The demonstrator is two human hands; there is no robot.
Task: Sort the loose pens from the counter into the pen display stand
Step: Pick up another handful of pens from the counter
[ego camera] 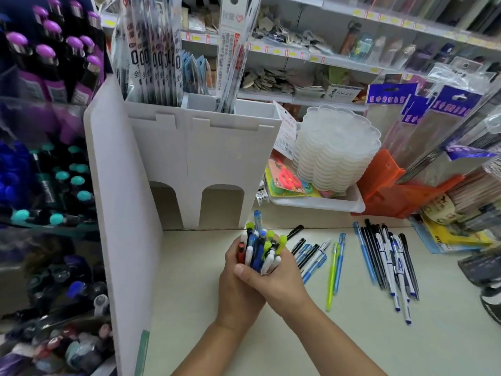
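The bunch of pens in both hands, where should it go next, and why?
Probably lift the bunch of pens left toward the pen display stand. The left hand and right hand already grip it together, and more loose pens wait on the counter.

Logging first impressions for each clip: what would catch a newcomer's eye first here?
Front and centre, the left hand and right hand together clasp an upright bundle of pens over the counter. To their right, loose pens lie scattered on the counter. Behind stands the tall white display stand, and at far left racks hold purple-capped pens.
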